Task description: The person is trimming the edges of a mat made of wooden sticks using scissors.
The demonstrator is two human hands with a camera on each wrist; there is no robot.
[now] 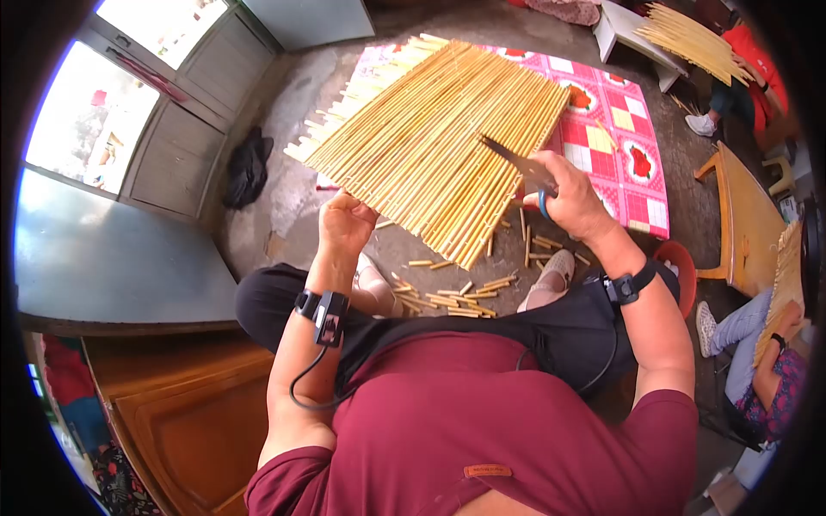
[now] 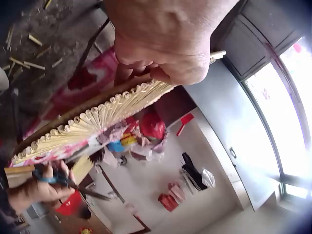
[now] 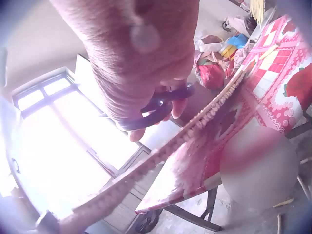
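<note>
A mat of yellow reed stalks (image 1: 439,129) lies tilted over the table, its near corner reaching past the edge. My left hand (image 1: 346,225) grips the mat's near left edge between thumb and fingers. In the left wrist view, a row of trimmed, round stalk ends (image 2: 87,119) runs away from that hand. My right hand (image 1: 572,196) holds scissors (image 1: 527,168) above the mat's right side, blades pointing up and left. Blue handle loops (image 3: 161,109) show around the fingers in the right wrist view. Uneven, longer stalk ends (image 1: 331,120) stick out along the mat's far left side.
A pink and red patterned cloth (image 1: 637,202) covers the table. Short cut stalk pieces (image 1: 465,301) litter the floor between my feet. A red bucket (image 1: 684,267) stands by my right knee. Two other people (image 1: 757,77) sit at the right with stalks. Grey cabinets (image 1: 112,241) line the left.
</note>
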